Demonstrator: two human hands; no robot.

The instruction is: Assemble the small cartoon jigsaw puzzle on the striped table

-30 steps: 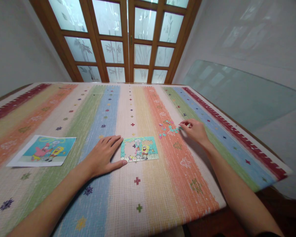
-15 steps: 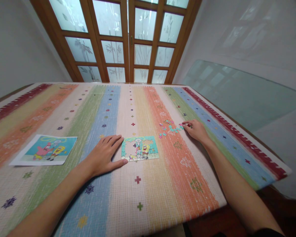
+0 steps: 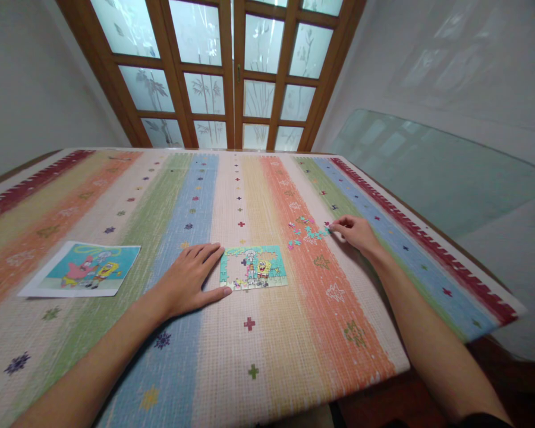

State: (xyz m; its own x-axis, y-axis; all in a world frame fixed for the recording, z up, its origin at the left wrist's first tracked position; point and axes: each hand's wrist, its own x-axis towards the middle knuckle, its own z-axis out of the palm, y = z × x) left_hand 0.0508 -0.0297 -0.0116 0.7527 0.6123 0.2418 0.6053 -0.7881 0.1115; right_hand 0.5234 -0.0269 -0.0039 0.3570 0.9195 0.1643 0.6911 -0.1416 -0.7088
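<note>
A partly assembled jigsaw puzzle point(image 3: 274, 273) lies on the striped cloth, with a gap in its left half where the cloth shows through. My left hand point(image 3: 191, 276) rests flat at its left edge, thumb and fingers spread, the tips touching the border. To the right of the puzzle, several loose jigsaw pieces point(image 3: 310, 230), teal and pink, are scattered on the orange stripe. At the right end of these pieces, my right hand point(image 3: 355, 235) has thumb and forefinger pinched on a small teal jigsaw piece, mostly hidden by the fingertips.
A printed reference picture point(image 3: 89, 270) of the cartoon scene lies left of my left arm. The striped tablecloth point(image 3: 294, 368) covers the table. Beyond the table's far edge stand wooden doors point(image 3: 232, 71) with frosted panes; a glass panel point(image 3: 428, 154) leans on the right wall.
My right hand stays at the loose pieces, its fingertips shifted very slightly and a small pink piece now showing beside them. My left hand and the puzzle have not visibly moved.
</note>
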